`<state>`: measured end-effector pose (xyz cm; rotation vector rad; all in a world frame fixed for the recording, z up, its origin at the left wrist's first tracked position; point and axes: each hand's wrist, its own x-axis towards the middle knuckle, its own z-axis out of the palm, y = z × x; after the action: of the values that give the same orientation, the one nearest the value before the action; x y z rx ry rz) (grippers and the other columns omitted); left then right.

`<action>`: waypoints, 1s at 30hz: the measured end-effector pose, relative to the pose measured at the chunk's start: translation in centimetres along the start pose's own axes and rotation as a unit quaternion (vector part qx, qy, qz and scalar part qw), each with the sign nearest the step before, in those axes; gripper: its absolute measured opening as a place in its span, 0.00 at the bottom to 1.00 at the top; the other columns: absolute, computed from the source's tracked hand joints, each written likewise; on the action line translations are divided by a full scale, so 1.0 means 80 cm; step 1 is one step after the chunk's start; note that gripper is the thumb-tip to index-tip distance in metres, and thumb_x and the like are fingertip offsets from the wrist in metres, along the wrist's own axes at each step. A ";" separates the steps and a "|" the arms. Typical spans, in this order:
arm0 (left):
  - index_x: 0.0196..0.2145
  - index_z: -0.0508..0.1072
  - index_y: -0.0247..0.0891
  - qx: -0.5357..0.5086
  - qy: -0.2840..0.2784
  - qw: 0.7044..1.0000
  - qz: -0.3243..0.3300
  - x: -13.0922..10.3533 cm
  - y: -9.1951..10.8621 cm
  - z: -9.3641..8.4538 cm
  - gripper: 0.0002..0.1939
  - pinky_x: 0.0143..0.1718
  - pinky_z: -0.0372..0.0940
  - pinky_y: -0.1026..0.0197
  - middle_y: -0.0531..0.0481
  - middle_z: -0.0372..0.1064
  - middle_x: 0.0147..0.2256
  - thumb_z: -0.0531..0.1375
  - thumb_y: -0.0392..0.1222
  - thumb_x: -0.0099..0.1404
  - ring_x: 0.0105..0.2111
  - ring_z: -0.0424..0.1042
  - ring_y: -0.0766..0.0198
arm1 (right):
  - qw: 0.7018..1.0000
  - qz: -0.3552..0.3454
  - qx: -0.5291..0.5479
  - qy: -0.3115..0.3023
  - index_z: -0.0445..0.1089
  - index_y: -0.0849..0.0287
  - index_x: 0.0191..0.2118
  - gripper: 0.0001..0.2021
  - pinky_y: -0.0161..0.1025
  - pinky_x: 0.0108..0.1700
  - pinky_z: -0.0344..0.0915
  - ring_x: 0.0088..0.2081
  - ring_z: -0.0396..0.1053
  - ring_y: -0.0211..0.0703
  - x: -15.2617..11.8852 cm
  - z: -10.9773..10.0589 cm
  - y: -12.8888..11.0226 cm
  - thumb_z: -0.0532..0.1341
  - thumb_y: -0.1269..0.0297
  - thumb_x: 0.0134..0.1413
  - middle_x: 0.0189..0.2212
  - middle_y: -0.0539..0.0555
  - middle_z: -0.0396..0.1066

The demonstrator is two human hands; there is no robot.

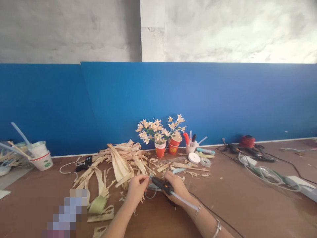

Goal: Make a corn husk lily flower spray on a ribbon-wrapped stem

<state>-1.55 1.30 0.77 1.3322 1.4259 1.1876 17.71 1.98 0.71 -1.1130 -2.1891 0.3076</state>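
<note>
My right hand (176,186) is wrapped round a black hot glue gun (162,185), its nozzle pointing left. A whitish glue stick (184,200) juts from the gun's back end above my wrist. Just left of the nozzle, my left hand (137,187) is closed in a pinch; what sits between thumb and forefinger is too small to make out. Dried corn husks (121,162) lie heaped beyond and left of my left hand. Husk flowers on green stems (155,129) stand in a red and white paper cup (160,150) behind both hands.
Right of the flowers stand red paper cups (173,145) and a white cup of pens (190,147). A white tape roll (194,158) lies before them. Cables and a power strip (300,188) spread on the right. White cups (42,158) stand far left. A blue partition (198,99) borders the table.
</note>
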 end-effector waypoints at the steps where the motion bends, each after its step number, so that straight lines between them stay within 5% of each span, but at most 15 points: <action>1: 0.29 0.76 0.33 0.001 0.000 1.000 0.002 0.000 0.000 0.000 0.14 0.23 0.63 0.63 0.52 0.68 0.19 0.57 0.45 0.51 0.20 0.67 0.63 | 1.000 -0.001 -0.001 -0.001 0.55 0.56 0.26 0.09 0.33 0.30 0.51 0.29 0.60 0.40 0.000 0.000 0.000 0.55 0.76 0.38 0.28 0.50 0.61; 30: 0.28 0.76 0.34 0.000 -0.007 1.000 -0.002 -0.002 0.004 0.000 0.14 0.23 0.62 0.63 0.52 0.67 0.19 0.57 0.47 0.51 0.21 0.66 0.63 | 1.000 0.014 -0.025 -0.003 0.53 0.56 0.25 0.09 0.33 0.29 0.49 0.28 0.59 0.40 0.000 0.001 0.001 0.55 0.75 0.37 0.27 0.50 0.60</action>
<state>-1.48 1.15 1.07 1.3353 1.4185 1.1741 17.70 2.00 0.63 -1.1734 -2.1987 0.2693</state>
